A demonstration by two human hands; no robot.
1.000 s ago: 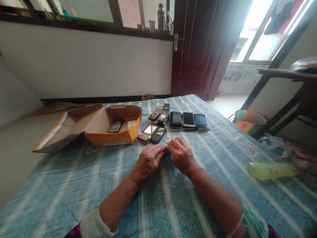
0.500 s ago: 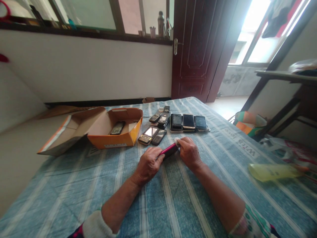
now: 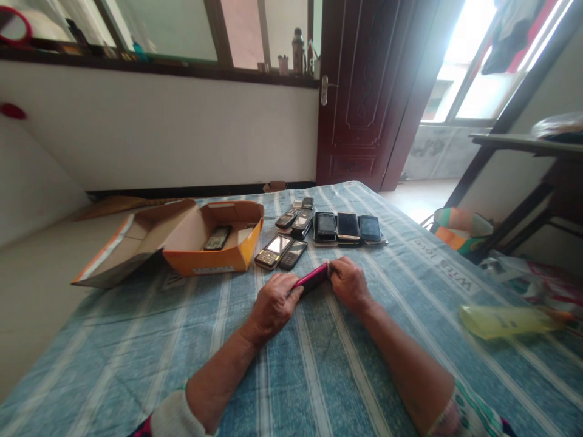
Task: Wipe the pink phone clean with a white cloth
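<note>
My left hand (image 3: pixel 276 305) is closed on the near-left end of a mobile phone (image 3: pixel 313 280) with a pink edge and a dark face, held tilted above the bed cover. At the phone's far-right end, my right hand (image 3: pixel 350 283) is pinched around a small white wad (image 3: pixel 328 267) that looks like cloth or tissue, pressed to the phone's edge. Most of the wad is hidden by the fingers. Just beyond the hands lie two keypad phones, one gold-trimmed (image 3: pixel 274 250) and one black (image 3: pixel 293 254).
Touchscreen phones (image 3: pixel 348 226) lie in stacks behind my right hand, with more keypad phones (image 3: pixel 302 222) to their left. An open orange cardboard box (image 3: pixel 218 263) holds a phone (image 3: pixel 217 237). A yellow translucent item (image 3: pixel 507 321) lies on the striped cover (image 3: pixel 392 376) at right.
My right hand has shifted slightly along the phone's end, and less of the white wad shows. My left hand keeps its hold. The whole view has tipped up a little.
</note>
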